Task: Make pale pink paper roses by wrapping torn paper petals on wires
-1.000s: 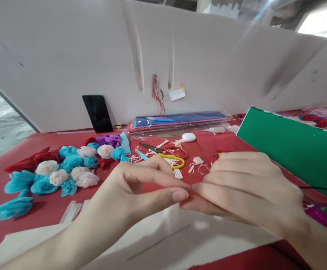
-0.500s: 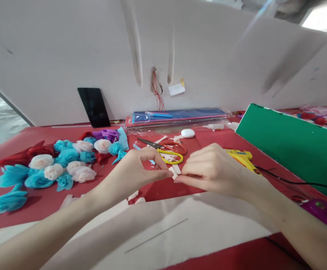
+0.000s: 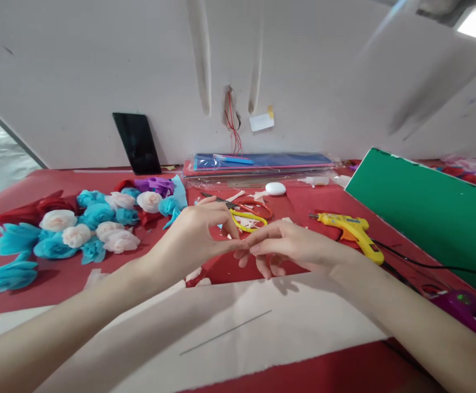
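Observation:
My left hand (image 3: pixel 197 232) is closed in a pinch, its fingertips touching those of my right hand (image 3: pixel 291 245) just in front of the scissors (image 3: pixel 249 219). Whatever lies between the pinched fingertips is too small to make out. The lower fingers of my right hand are spread and hang loosely, while its thumb and index finger meet the left fingertips. Pale paper scraps (image 3: pixel 250 222) lie around the yellow and red scissor handles. Below both hands, a thin dark wire (image 3: pixel 225 333) rests on a pale sheet (image 3: pixel 295 333).
Blue, white and red fabric flowers (image 3: pixel 99 215) cover the left side. A yellow glue gun (image 3: pixel 355 229) with a black cable lies right. Behind are a black phone (image 3: pixel 137 143), plastic-wrapped sheets (image 3: pixel 262 162) and a white oval object (image 3: pixel 275 189). A green board (image 3: pixel 430 207) leans at right.
My right hand has turned and its lower fingers have opened out. The fingertips of both hands have come together. The white scrap pieces between them are no longer visible. The view has shifted slightly.

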`<state>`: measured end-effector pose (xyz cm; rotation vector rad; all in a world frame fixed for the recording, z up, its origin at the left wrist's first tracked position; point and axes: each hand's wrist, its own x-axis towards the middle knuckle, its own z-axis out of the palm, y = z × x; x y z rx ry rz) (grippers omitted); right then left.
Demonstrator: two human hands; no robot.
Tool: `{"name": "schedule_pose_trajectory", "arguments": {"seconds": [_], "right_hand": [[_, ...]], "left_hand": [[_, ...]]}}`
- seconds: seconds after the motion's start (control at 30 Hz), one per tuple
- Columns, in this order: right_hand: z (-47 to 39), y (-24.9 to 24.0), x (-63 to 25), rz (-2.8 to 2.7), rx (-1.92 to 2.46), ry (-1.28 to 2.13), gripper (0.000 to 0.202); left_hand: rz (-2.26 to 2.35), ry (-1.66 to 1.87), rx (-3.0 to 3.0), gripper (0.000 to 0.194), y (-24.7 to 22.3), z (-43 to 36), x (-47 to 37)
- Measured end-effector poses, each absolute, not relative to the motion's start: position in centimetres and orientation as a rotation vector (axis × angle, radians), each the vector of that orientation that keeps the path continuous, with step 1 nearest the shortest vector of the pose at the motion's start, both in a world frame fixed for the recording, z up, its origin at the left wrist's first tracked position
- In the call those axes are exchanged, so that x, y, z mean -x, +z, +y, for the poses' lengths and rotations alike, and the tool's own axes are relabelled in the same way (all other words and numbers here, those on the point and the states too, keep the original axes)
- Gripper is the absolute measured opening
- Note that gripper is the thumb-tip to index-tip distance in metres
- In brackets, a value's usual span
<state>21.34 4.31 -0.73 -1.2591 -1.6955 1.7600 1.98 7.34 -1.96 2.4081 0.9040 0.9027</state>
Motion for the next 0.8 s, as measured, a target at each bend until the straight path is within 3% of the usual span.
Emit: {"name": "schedule_pose_trajectory", "arguments": {"seconds": [0.2,0.5,0.73,0.8], "right_hand": [[4.0,-0.9,-20.8,-1.65,1.281,1.687,0.019],[2.9,-0.2,-20.7,-1.787,1.322,1.289,0.012],[3.3,1.2,-21.9,-1.966,1.526,0.86,0.011],[3.5,1.4,-22.3,-2.045,1.612,0.743,0.014]], "left_hand": [[0.806,0.875,-2.636,0.027,-2.0,7.1,-1.9],[0.734,0.816,-3.179,0.029,0.5,5.6,-0.7],[1.036,0.612,-2.966,0.045,-1.7,6.0,4.3],[1.053,0.563,-2.903,0.039,-3.2,6.1,5.8]]}}
